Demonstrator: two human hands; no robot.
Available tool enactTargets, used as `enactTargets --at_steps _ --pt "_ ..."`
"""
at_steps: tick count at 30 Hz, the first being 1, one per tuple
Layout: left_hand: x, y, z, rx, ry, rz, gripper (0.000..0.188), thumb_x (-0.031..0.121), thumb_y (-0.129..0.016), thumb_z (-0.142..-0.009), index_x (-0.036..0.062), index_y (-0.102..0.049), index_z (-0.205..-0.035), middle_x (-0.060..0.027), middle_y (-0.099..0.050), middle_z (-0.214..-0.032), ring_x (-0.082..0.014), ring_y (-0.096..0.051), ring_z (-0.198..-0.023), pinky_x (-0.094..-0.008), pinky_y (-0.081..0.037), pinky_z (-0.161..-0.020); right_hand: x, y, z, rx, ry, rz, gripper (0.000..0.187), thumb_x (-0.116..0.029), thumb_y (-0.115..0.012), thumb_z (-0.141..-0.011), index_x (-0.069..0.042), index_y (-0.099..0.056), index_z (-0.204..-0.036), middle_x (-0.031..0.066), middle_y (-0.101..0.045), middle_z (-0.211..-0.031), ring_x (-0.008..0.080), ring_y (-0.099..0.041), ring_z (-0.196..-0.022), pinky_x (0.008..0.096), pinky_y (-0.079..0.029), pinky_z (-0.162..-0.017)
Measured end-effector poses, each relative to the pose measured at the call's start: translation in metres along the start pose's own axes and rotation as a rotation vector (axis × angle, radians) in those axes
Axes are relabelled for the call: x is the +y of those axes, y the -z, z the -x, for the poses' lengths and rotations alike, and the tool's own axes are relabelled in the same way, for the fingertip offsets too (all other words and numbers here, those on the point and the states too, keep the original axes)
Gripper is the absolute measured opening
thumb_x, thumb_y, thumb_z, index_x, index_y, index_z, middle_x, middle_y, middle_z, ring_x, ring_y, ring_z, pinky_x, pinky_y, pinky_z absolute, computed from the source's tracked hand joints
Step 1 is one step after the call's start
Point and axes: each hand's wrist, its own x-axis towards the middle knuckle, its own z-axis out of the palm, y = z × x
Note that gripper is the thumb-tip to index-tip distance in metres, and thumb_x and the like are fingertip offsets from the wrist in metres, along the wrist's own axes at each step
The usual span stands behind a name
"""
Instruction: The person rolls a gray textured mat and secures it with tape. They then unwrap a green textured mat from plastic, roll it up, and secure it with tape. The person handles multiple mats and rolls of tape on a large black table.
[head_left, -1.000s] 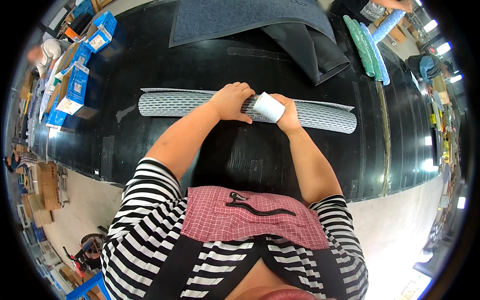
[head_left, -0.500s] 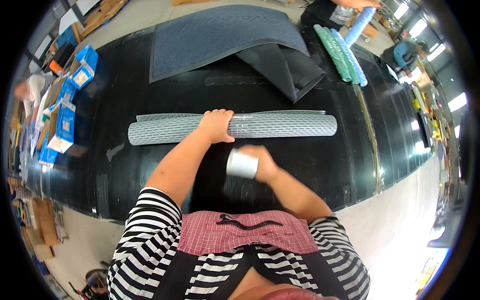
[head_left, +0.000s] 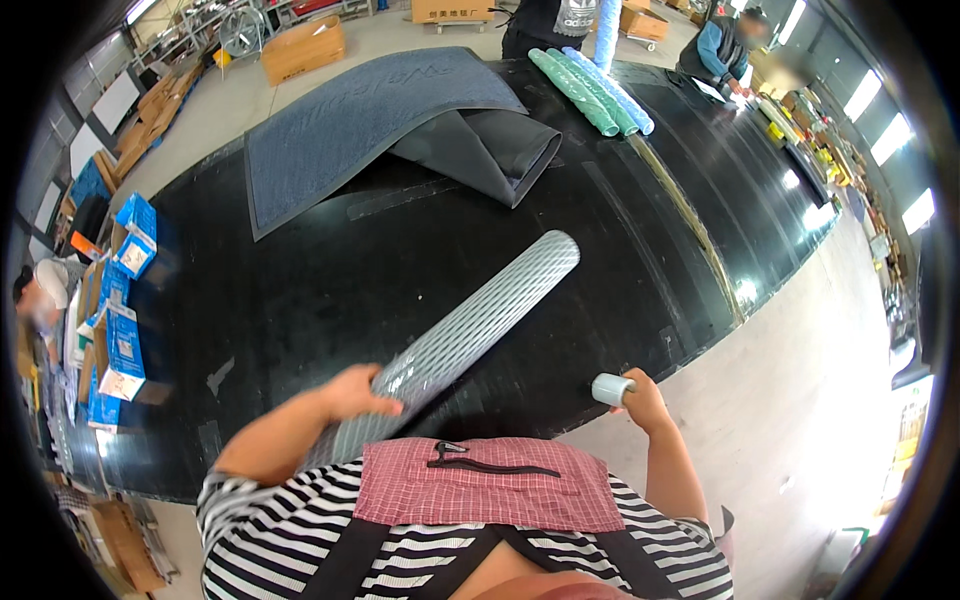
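A grey mat [head_left: 490, 315] with a slotted pattern lies rolled into a long tube, slanting from near my body at the lower left toward the far right. My left hand [head_left: 352, 392] is closed on its near part, with the thumb across the shiny clear tape around it. The near end is partly hidden by my arm and apron. At the right, by the table's near edge, my right hand [head_left: 645, 397] grips a roll of tape [head_left: 609, 388], whitish and thick, held apart from the mat.
A large blue-grey mat [head_left: 350, 135] lies partly folded on the black table [head_left: 270, 310]. Green rolls [head_left: 578, 95] and a blue roll [head_left: 625, 100] lie at the far edge, near a standing person [head_left: 545, 25]. Blue boxes [head_left: 123, 350] line the left side. Another person [head_left: 715, 50] leans at the far right.
The rolled mat has turned from lying crosswise to a slant, its left end drawn toward me. My left hand has come nearer; my right hand has carried the tape roll to the right.
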Motion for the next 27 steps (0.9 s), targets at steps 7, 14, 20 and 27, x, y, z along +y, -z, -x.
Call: enactTargets --at_steps 7,14,20,27 --pt "-0.077 -0.074 0.155 0.275 0.144 0.596 0.066 0.028 -0.089 -0.076 -0.0043 -0.064 -0.127 -0.0102 -0.072 -0.111 -0.0169 -0.065 -0.1 -0.0338 -0.052 -0.093 0.029 -0.043 0.004 -0.014 -0.064 -0.237 0.023 0.0 -0.05 -0.087 0.008 -0.058 -0.106 0.0196 -0.068 -0.087 0.027 -0.073 -0.07 0.0375 -0.062 -0.062" --pt "-0.118 0.013 0.215 1.023 0.263 0.377 0.045 0.016 -0.089 -0.073 -0.0028 -0.067 -0.107 -0.009 -0.073 -0.095 -0.0179 -0.066 -0.084 -0.0349 -0.054 -0.08 -0.036 -0.057 -0.033 -0.145 -0.065 -0.006 0.025 -0.009 -0.052 -0.089 0.006 -0.06 -0.108 0.0176 -0.071 -0.077 0.0244 -0.073 -0.065 0.0338 -0.057 -0.056" --pt "-0.277 0.104 0.225 1.409 0.607 -0.122 0.074 0.034 -0.088 -0.071 -0.0051 -0.06 -0.127 -0.0244 -0.072 -0.11 -0.0392 -0.07 -0.104 -0.0466 -0.053 -0.091 -0.051 -0.038 -0.024 -0.024 -0.175 -0.031 0.026 -0.012 -0.051 -0.093 0.005 -0.058 -0.111 0.019 -0.072 -0.078 0.0258 -0.074 -0.065 0.035 -0.057 -0.057" --pt "-0.338 0.087 0.189 1.187 1.132 -0.221 0.093 0.031 -0.078 -0.086 0.0147 -0.026 -0.161 -0.0154 -0.034 -0.163 -0.0359 -0.041 -0.145 -0.0547 -0.037 -0.114 0.008 -0.017 -0.007 0.173 -0.249 -0.188 0.028 -0.018 -0.051 -0.098 0.004 -0.058 -0.115 0.0176 -0.07 -0.081 0.0249 -0.07 -0.06 0.0351 -0.052 -0.05"
